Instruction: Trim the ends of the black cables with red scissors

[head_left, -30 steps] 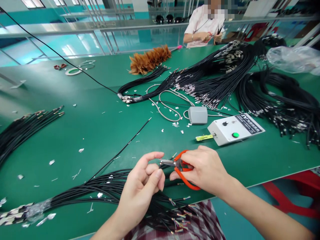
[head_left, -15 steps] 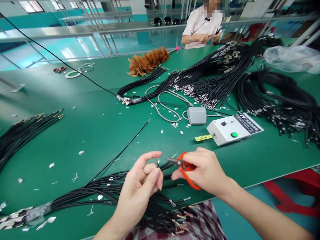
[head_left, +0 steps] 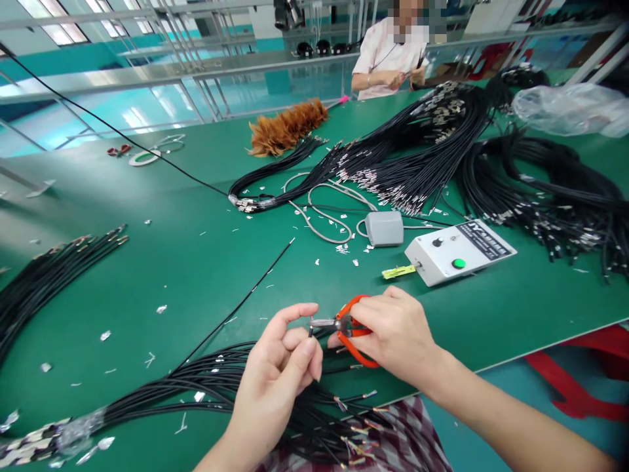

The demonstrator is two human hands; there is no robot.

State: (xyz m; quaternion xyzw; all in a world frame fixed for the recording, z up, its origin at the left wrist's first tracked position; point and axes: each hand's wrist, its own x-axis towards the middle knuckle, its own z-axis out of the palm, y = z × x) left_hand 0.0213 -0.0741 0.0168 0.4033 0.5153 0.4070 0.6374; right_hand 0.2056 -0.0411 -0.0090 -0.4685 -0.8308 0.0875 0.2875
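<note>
My left hand (head_left: 280, 367) pinches the end of a black cable (head_left: 310, 332) between thumb and fingers, its index finger stretched over the bared tip. In my right hand (head_left: 393, 328) are orange-handled cutting pliers (head_left: 354, 331), fingers wrapped round the grips. The pliers' metal jaws reach left to the cable tip, just under my left index finger. Whether the jaws are closed on the wires is too small to tell. Below my hands a bundle of black cables (head_left: 191, 377) runs across the table edge, with coloured wire ends (head_left: 358, 436) over a checked cloth.
A white control box (head_left: 462, 252) with a green button and a grey pedal-like block (head_left: 384, 229) lie beyond my right hand. More black cable bundles (head_left: 422, 144), a brown feather duster (head_left: 289, 128) and white scraps lie on the green table (head_left: 196, 216). A person (head_left: 388, 62) sits opposite.
My right hand has brought the pliers left, so the jaws now meet the cable tip. The pliers' handles look spread wider. My left hand stays nearly in place.
</note>
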